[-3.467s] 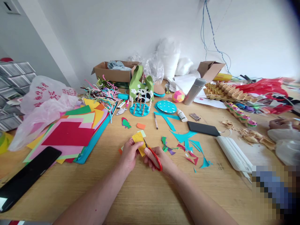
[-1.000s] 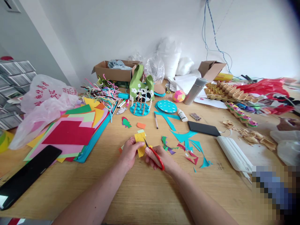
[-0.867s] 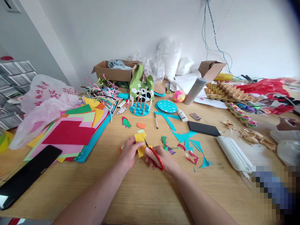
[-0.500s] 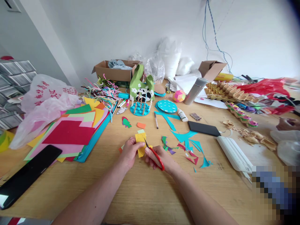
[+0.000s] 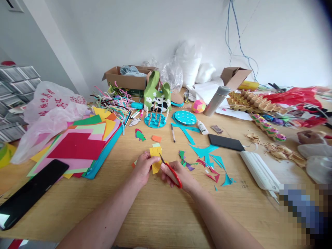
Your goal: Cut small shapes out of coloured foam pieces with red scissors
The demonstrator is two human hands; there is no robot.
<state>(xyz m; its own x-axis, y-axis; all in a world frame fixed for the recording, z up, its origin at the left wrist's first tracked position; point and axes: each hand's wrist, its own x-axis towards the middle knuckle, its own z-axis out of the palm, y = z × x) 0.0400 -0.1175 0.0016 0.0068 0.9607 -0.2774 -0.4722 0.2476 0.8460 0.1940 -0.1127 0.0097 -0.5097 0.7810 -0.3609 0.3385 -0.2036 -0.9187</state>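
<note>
My left hand pinches a small yellow foam piece just above the wooden table. My right hand grips red-handled scissors, whose blades point up and left into the yellow piece. Both hands are closed on what they hold. Teal, red and green offcuts lie just right of my hands.
A stack of coloured foam sheets and a black phone lie at left. A second black phone, a white strip, a pen, a glue bottle, teal discs and a green panda bag sit beyond. Another person's hand is at far right.
My hands have stayed in place; the yellow piece has turned slightly against the scissor blades. The other person's hand at far right has shifted a little.
</note>
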